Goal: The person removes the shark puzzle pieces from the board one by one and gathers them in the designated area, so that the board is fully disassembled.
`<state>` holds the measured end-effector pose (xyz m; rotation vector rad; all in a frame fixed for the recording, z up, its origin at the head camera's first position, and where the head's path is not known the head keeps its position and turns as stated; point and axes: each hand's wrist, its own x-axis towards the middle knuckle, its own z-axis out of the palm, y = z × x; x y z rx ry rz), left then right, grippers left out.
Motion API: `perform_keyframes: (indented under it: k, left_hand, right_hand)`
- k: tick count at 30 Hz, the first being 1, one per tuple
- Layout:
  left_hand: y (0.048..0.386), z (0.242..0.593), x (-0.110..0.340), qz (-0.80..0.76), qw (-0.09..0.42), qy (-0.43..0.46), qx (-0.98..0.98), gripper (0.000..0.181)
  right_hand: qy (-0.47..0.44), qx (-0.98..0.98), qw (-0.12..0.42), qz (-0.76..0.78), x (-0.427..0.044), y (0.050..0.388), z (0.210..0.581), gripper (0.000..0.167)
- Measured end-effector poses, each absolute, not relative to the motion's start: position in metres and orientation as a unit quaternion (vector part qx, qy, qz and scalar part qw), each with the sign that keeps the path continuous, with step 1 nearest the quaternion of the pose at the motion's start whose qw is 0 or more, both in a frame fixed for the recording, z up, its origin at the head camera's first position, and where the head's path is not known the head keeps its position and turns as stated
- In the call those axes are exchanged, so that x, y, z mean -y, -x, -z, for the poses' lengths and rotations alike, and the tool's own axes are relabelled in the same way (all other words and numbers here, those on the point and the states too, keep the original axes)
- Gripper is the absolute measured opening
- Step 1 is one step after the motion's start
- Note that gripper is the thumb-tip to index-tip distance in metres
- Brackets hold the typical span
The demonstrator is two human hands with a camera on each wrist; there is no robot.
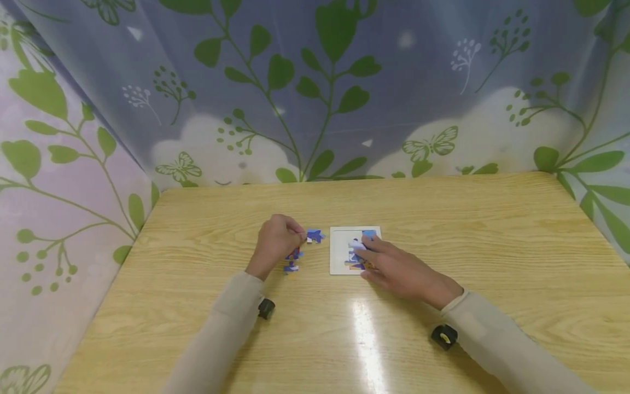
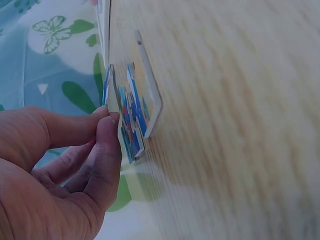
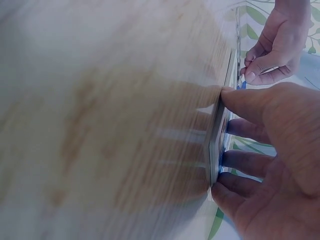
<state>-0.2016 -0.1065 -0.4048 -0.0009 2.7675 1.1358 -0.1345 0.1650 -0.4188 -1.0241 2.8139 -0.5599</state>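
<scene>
Two-handed over a tray (image 1: 338, 253)

Pinches a piece (image 2: 113, 91) in the left hand (image 1: 276, 239), near loose pieces (image 1: 291, 267) on the table (image 1: 305, 334), left of the tray; rests the straight-fingered right hand (image 1: 401, 269) on the tray, over inlaid pieces (image 1: 355, 249).

Pale wood-grain table (image 1: 517, 241), white puzzle tray (image 1: 337, 253) lying flat, loose jigsaw pieces (image 1: 291, 267) nearby
</scene>
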Motion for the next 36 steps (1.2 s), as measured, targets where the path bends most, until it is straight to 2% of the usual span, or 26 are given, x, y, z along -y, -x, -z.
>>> perform_keyframes:
  k: [8, 21, 29, 36]
  left_hand:
    - [0.201, 0.406, 0.107, -0.375, 0.068, -0.016, -0.924, 0.005]
    - [0.198, 0.402, 0.094, -0.356, 0.033, -0.060, -0.932, 0.004]
    - [0.193, 0.403, 0.057, -0.373, 0.037, -0.124, -0.919, 0.004]
    - [0.188, 0.405, 0.029, -0.355, 0.069, -0.167, -0.917, 0.005]
  right_hand:
    - [0.335, -0.922, 0.053, 0.185, -0.167, 0.134, 0.417, 0.050]
    - [0.344, -0.919, 0.012, 0.194, -0.179, 0.130, 0.421, 0.046]
    - [0.345, -0.918, -0.002, 0.193, -0.185, 0.125, 0.421, 0.042]
    - [0.335, -0.920, 0.004, 0.205, -0.190, 0.119, 0.421, 0.039]
